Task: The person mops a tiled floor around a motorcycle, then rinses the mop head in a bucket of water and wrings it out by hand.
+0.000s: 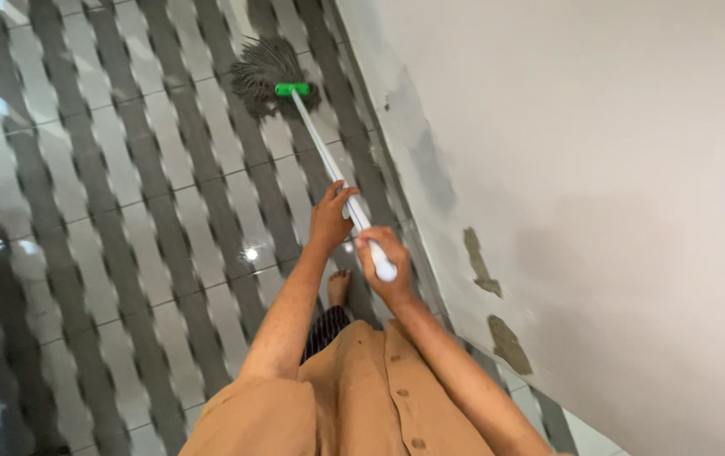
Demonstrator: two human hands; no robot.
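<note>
Mop (pixel 271 74) sits up at about eleven o'clock in the view, its head of grey strings fanned flat on the tiles, held by a bright green plastic clamp (pixel 292 88) where the handle meets it. From there the white handle (pixel 327 160), slim, smooth and round, runs down toward five o'clock into both hands.

Left hand (pixel 329 221) takes the handle lower down the shaft, fingers curled loosely round it, thumb laid over the top. Right hand (pixel 386 268) is closed tight over the very end of the handle, the rounded white cap poking out between the knuckles. Both grips look firm, no gap showing.

To do this well, I'd judge the strings want to stay spread and pressed flat, the top hand steering, the lower hand bearing down, with strokes kept along the line of the wall so the strip beside the skirting is covered.

Floor (pixel 126 253) is glossy tile, pale grey with dark wavy bands, shining with bright reflections; it may be wet, but gloss alone could account for that. Wall (pixel 616 169) at three o'clock is matt off-white plaster, with rough grey-brown patches (pixel 508 344) where paint has flaked. A bare foot (pixel 339 287) stands on the tile below the hands, and a tan buttoned shirt (pixel 379 397) fills six o'clock.
</note>
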